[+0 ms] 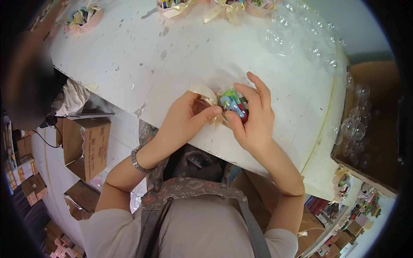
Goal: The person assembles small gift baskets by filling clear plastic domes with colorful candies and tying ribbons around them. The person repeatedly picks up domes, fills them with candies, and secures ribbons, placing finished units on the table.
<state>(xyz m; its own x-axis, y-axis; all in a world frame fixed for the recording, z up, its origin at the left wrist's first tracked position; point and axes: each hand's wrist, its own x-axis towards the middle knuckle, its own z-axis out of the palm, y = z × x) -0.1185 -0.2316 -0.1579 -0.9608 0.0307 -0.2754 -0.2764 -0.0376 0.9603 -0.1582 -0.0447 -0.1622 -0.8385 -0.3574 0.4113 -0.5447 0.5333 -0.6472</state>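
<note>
A clear plastic ball [231, 105] filled with small colourful items sits between both hands near the front edge of a white worn table [172, 56]. My right hand [254, 116] cups the ball from the right, fingers wrapped over its top. My left hand [185, 118] pinches a cream ribbon [205, 92] at the ball's left side, thumb and fingers pressed together on it. The ribbon loops up and away from the ball.
Finished ribbon-tied balls [223, 7] line the table's far edge, another one [84, 18] at the far left. Empty clear ball halves [301, 38] are heaped at the far right and fill a cardboard box [370, 129]. Cardboard cartons [88, 146] stand on the floor at the left.
</note>
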